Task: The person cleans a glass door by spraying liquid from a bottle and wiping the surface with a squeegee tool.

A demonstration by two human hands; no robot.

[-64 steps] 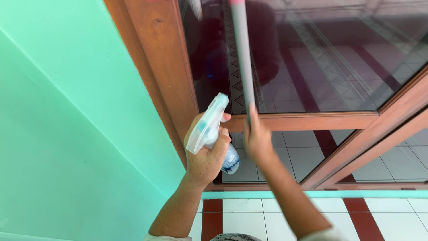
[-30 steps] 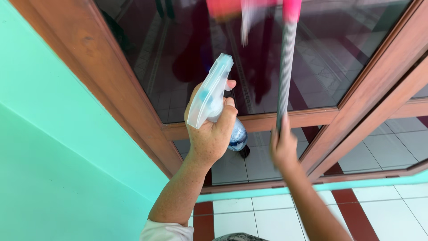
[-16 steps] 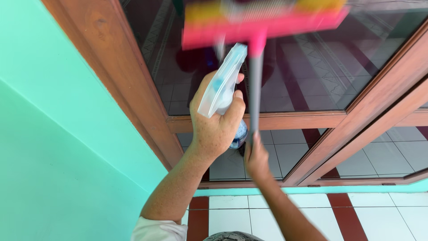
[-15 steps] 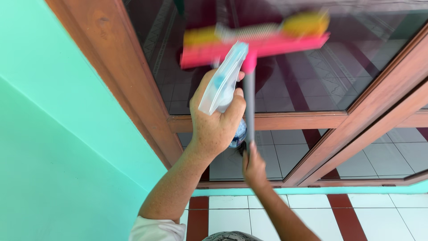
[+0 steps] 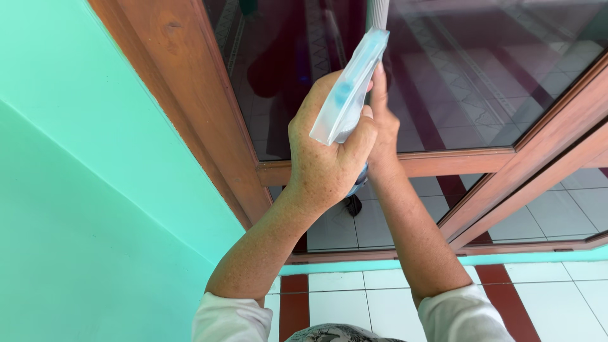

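Note:
My left hand (image 5: pixel 326 158) grips a clear spray bottle (image 5: pixel 348 88) with a whitish trigger head and blue inside, held up in front of a dark glass pane (image 5: pixel 456 69). Just behind it, my right hand (image 5: pixel 382 120) is closed around a grey pole (image 5: pixel 377 14) that runs straight up out of the top of the view. The pole's head is out of sight. Both hands are close together, nearly touching, in front of the brown wooden window frame (image 5: pixel 183 107).
A mint-green wall (image 5: pixel 76 190) fills the left side. The wooden frame's lower rail (image 5: pixel 456 161) and a slanted rail (image 5: pixel 525 190) cross the right. Below lies a white tiled floor (image 5: pixel 557 297) with dark red strips and a green edge band.
The pink and yellow cleaning head on the pole has gone up out of view. My right hand rose along the pole to sit beside the spray bottle. The view moved closer to the glass.

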